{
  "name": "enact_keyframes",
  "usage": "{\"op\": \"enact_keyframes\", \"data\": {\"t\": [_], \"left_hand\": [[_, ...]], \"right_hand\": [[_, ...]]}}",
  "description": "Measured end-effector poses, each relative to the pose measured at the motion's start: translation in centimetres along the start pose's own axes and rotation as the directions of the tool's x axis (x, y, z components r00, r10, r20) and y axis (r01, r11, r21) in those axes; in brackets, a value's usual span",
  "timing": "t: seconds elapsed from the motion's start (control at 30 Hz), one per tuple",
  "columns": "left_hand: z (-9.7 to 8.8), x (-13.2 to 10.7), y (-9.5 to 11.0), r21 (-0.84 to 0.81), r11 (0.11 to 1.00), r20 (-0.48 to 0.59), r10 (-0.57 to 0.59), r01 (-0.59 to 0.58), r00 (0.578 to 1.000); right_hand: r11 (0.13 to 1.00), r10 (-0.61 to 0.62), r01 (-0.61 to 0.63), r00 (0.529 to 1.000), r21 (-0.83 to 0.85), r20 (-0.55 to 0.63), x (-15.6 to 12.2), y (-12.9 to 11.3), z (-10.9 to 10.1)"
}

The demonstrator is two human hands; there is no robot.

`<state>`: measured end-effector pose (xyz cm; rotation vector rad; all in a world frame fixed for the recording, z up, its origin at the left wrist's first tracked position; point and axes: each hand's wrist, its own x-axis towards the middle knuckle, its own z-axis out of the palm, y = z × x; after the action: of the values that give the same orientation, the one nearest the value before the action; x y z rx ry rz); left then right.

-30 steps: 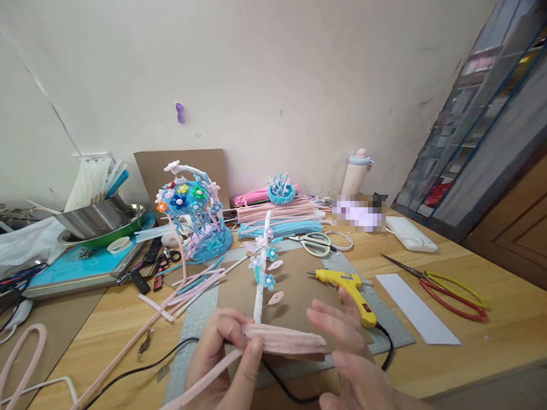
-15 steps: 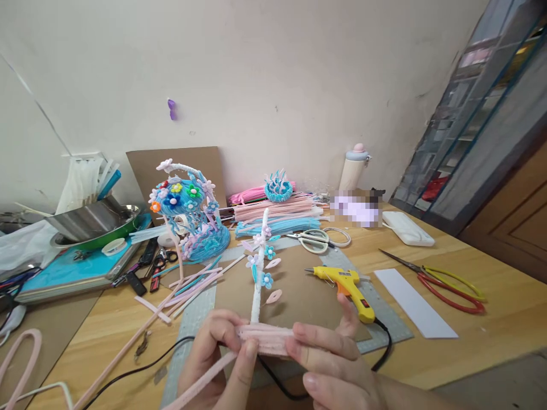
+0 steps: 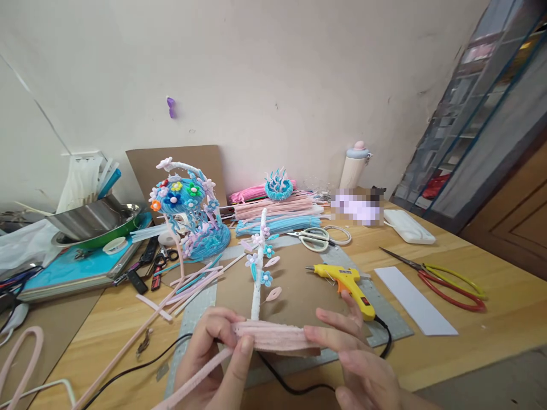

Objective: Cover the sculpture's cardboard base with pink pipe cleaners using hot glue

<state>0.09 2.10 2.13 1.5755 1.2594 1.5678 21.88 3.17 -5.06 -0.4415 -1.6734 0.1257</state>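
Observation:
Low in the middle is a base (image 3: 277, 336) wrapped in rows of pale pink pipe cleaner, with brown cardboard showing under its right end. My left hand (image 3: 213, 353) pinches its left end between thumb and fingers. From there a loose pink pipe cleaner (image 3: 194, 380) runs down to the left. My right hand (image 3: 363, 353) has its fingers spread, one fingertip touching the base's right end. A white wrapped stem (image 3: 257, 296) with small blue and lilac flowers and pink leaves rises upright just behind the base; their join is partly hidden.
A yellow glue gun (image 3: 348, 279) lies right of the stem, its cord trailing near my right hand. Beyond are white-handled scissors (image 3: 314, 239), red-and-yellow-handled scissors (image 3: 448, 285) and a white strip (image 3: 414, 299). A flower-covered blue craft piece (image 3: 205, 242) and loose pipe cleaners (image 3: 196, 290) are left.
My right hand has moved right and its fingers have spread, uncovering more of the wrapped base. My left hand keeps its pinch.

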Motion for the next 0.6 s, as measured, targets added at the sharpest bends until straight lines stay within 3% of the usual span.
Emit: {"op": "enact_keyframes", "data": {"t": [0.2,0.37,0.47,0.6], "left_hand": [[0.1,-0.2,-0.2,-0.024,1.000,-0.013,-0.013,0.013,1.000],[0.2,0.1,-0.1,-0.012,1.000,-0.008,0.019,-0.019,1.000],[0.3,0.0,0.0,0.001,0.999,0.001,0.046,-0.046,0.999],[0.5,-0.1,0.1,0.029,0.998,0.008,0.052,-0.052,0.999]], "right_hand": [[0.989,0.040,-0.053,0.995,-0.140,-0.092,0.9,-1.0,0.9],[0.951,-0.157,0.149,0.988,-0.271,-0.008,1.5,-0.6,0.8],[0.930,-0.195,0.204,0.979,-0.306,0.060,2.1,-0.6,0.2],[0.958,-0.102,0.105,0.994,-0.268,0.024,2.7,-1.2,-0.3]]}}
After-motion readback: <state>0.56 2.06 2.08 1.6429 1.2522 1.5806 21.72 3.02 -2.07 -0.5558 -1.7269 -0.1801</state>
